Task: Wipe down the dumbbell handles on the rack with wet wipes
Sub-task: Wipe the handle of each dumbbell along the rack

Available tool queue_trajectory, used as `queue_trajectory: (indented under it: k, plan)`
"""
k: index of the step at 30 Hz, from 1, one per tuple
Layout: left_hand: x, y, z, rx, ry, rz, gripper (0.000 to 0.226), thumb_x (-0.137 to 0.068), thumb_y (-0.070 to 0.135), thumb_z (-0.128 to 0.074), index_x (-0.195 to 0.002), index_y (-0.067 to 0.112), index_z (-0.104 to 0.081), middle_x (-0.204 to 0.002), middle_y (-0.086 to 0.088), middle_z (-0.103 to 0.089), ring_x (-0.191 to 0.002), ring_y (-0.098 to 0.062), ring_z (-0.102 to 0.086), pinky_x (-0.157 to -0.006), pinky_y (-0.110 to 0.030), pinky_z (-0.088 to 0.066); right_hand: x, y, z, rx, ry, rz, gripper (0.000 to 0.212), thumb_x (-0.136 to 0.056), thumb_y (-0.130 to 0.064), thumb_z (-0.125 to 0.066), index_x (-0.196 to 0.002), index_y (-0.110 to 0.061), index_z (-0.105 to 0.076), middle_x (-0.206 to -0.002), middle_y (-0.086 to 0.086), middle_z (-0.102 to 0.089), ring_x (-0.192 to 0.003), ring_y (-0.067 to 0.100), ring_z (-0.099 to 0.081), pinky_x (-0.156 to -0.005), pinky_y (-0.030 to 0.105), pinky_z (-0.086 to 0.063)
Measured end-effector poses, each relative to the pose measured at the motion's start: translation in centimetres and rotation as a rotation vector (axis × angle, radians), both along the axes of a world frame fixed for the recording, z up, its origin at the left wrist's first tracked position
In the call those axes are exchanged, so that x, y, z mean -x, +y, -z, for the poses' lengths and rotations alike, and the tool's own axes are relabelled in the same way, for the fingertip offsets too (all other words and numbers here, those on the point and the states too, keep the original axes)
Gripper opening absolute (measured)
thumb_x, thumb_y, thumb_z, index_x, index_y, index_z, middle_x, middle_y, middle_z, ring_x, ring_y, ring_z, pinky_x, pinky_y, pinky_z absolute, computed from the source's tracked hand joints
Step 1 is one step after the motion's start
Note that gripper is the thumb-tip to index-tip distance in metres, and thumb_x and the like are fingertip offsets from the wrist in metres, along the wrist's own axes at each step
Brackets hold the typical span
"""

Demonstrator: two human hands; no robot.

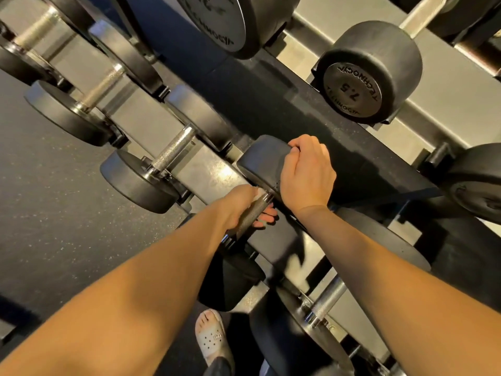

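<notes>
Rack [208, 169]: rows of black dumbbells.
Dumbbell head [261, 161]: right hand [306, 175] curls over its top edge.
Handle [250, 214]: left hand [238, 207] wrapped round it.
Wipe [259, 191]: white scrap (probably bunched) under left fingers.

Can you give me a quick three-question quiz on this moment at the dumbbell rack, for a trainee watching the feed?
1. True or false: the left hand is wrapped around a knurled handle.
2. What does the right hand rest on? A) the floor B) the dumbbell head at the handle's far end C) the dumbbell marked 7.5
3. What white thing shows between the left hand and the handle?

Key:
1. True
2. B
3. A wet wipe, pressed against the handle near the head.
</notes>
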State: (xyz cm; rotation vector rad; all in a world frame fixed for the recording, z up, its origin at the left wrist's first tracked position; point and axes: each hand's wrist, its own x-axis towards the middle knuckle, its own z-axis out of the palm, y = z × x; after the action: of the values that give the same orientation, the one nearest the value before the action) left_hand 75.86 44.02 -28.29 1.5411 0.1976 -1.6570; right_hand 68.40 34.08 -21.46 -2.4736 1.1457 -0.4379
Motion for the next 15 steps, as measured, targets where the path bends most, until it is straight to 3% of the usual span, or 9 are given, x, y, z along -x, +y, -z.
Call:
queue_trajectory:
  k: [3,7,9,12,14,15]
  plan:
    - [-1.1,-0.6,0.5,-0.03,0.16,0.181,0.042,-0.104,0.026,-0.037,-0.091,0.002,-0.069,-0.111,-0.02,-0.075,-0.106,-0.035,-0.073,-0.098,-0.044,-0.056,0.0,-0.2,0.1,0.012,0.011,-0.012,0.017,-0.104,-0.023,-0.041,-0.106,-0.023,-0.058,-0.098,-0.009,-0.053,-0.089,0.006,-0.046,-0.066,0.022,-0.032]
    - [-0.6,-0.7,0.3,-0.039,0.089,0.176,0.044,-0.102,0.022,-0.034,-0.072,0.006,-0.062,-0.091,-0.017,-0.075,-0.083,-0.029,-0.073,-0.082,-0.036,-0.055,0.1,-0.2,0.0,0.007,0.016,-0.018,0.018,-0.104,-0.023,-0.042,-0.108,-0.022,-0.059,-0.099,-0.011,-0.051,-0.091,0.005,-0.045,-0.07,0.023,-0.032]
    - [0.6,-0.6,0.1,-0.008,-0.064,0.046,0.045,-0.105,0.019,-0.031,-0.075,0.004,-0.061,-0.081,-0.018,-0.072,-0.08,-0.03,-0.068,-0.085,-0.041,-0.056,0.0,-0.1,0.0,0.004,0.006,-0.003,0.018,-0.104,-0.023,-0.042,-0.109,-0.022,-0.06,-0.101,-0.01,-0.054,-0.091,0.005,-0.046,-0.068,0.021,-0.032]
    - [1.7,0.4,-0.5,-0.029,-0.251,-0.128,0.044,-0.112,0.029,-0.039,-0.097,-0.004,-0.065,-0.083,-0.02,-0.07,-0.079,-0.035,-0.069,-0.083,-0.045,-0.059,0.0,0.1,-0.2,-0.004,0.009,0.023,0.018,-0.105,-0.023,-0.043,-0.109,-0.022,-0.061,-0.101,-0.009,-0.055,-0.09,0.004,-0.046,-0.065,0.01,-0.026]
    - [1.4,1.6,-1.1,-0.057,-0.543,0.11,0.045,-0.109,0.035,-0.046,-0.1,-0.003,-0.068,-0.088,-0.014,-0.069,-0.085,-0.032,-0.067,-0.079,-0.035,-0.053,0.0,0.1,-0.3,-0.015,0.018,0.019,0.018,-0.105,-0.024,-0.043,-0.11,-0.023,-0.061,-0.1,-0.011,-0.052,-0.091,0.003,-0.045,-0.064,0.01,-0.025]
    - [1.2,2.3,-1.4,-0.066,-0.728,0.253,0.044,-0.108,0.036,-0.049,-0.091,0.0,-0.067,-0.087,-0.012,-0.067,-0.088,-0.031,-0.066,-0.078,-0.033,-0.048,0.0,0.1,-0.4,-0.017,0.023,0.012,0.018,-0.105,-0.023,-0.043,-0.11,-0.023,-0.06,-0.1,-0.012,-0.051,-0.091,0.003,-0.045,-0.064,0.011,-0.025]
